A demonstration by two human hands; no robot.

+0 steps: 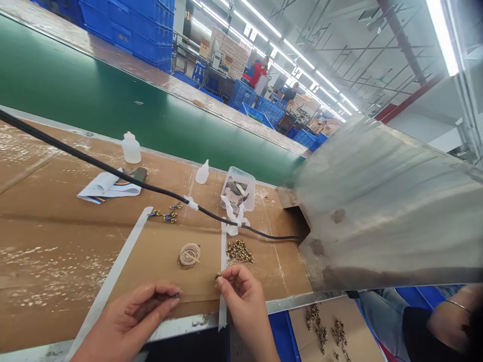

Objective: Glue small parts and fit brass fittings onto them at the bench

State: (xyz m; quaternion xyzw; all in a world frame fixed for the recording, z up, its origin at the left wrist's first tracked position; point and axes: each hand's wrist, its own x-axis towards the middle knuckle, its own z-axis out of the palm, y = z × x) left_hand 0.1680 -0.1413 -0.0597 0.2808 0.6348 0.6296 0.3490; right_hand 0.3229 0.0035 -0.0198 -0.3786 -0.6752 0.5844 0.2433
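My right hand (pixel 243 296) pinches a small dark metal part (pixel 218 276) between thumb and forefinger, just above the cardboard-covered bench. To its left, my left hand (pixel 139 314) has thumb and forefinger drawn close together near the front edge; whatever lies between the tips is too small to make out. Beyond my right hand sits a pile of small brass-coloured metal parts (pixel 240 251). A small round clear dish (pixel 189 255) with a thin stick in it stands between and behind the hands. Farther back lie several small parts with blue pieces (pixel 170 217).
A black cable (pixel 151 187) crosses above the bench into a metal housing (pixel 377 211) at right. Behind it stand a plastic tub (pixel 247 176), two white bottles (pixel 132 148) and folded paper (pixel 101 187). A green conveyor (pixel 151 110) runs beyond. A person's arm (pixel 458 317) shows at right.
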